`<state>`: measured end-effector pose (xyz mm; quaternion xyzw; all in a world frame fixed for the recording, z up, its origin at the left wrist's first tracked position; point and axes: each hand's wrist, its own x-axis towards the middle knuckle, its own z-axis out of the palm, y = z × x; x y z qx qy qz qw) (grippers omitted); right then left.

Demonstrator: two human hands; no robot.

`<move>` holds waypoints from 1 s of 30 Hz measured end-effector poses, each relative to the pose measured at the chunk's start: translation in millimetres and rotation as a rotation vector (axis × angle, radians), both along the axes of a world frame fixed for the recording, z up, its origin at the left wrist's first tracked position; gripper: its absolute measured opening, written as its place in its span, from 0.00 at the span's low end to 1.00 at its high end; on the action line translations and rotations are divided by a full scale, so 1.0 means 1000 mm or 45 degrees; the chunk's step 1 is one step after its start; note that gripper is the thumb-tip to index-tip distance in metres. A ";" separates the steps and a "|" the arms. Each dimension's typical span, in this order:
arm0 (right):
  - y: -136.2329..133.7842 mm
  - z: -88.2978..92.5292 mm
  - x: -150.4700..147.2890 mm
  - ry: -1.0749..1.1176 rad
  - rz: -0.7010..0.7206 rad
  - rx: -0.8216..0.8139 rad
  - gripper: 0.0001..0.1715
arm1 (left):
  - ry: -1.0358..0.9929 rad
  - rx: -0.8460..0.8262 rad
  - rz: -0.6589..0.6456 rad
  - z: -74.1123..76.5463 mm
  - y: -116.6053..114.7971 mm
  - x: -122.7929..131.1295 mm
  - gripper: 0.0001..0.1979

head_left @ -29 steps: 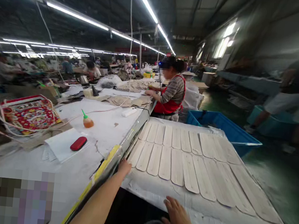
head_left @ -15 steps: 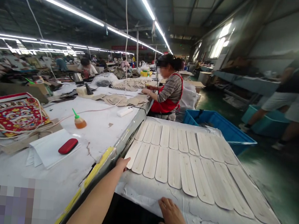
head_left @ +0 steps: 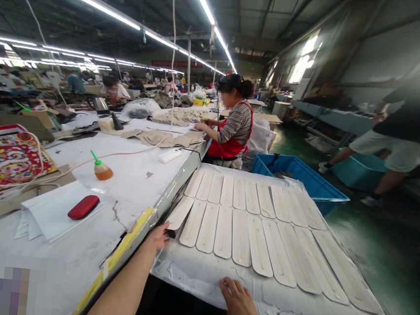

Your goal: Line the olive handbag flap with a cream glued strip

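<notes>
Two rows of pale, long panels with rounded ends lie on a white-covered table. At the left end of the near row, my left hand pinches the near end of one pale panel. That panel is tilted, its near end lifted off the table and a dark gap showing beneath. My right hand rests on the near edge of the white cover, fingers spread, holding nothing. A bracelet shows at its wrist.
On the left worktable lie a red case, white papers and a glue bottle with a green nozzle. A co-worker in a red apron sits ahead. A blue bin stands behind the panels; another person stands at right.
My left hand has raised the near end of the leftmost panel, which lay flat before. My right hand keeps its place on the table edge. The view has shifted slightly.
</notes>
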<state>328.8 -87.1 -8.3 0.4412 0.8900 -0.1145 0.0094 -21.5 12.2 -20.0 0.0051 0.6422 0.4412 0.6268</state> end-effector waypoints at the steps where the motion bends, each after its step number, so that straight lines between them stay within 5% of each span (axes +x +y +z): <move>1: -0.001 -0.004 0.002 0.011 0.000 0.024 0.36 | 0.001 0.025 -0.006 0.000 -0.003 0.000 0.11; 10: -0.010 -0.027 0.003 0.064 -0.024 0.242 0.34 | 0.174 0.272 -0.064 0.006 -0.024 0.019 0.19; 18: -0.003 -0.014 0.000 0.088 -0.016 0.200 0.38 | 0.147 0.484 0.002 0.024 -0.049 0.028 0.17; 24: -0.009 -0.016 -0.002 0.068 -0.083 0.158 0.42 | 0.101 0.529 0.081 0.054 -0.031 0.025 0.15; 30: -0.020 -0.031 -0.007 0.056 -0.083 0.350 0.37 | 0.227 0.497 0.335 0.061 0.004 0.037 0.05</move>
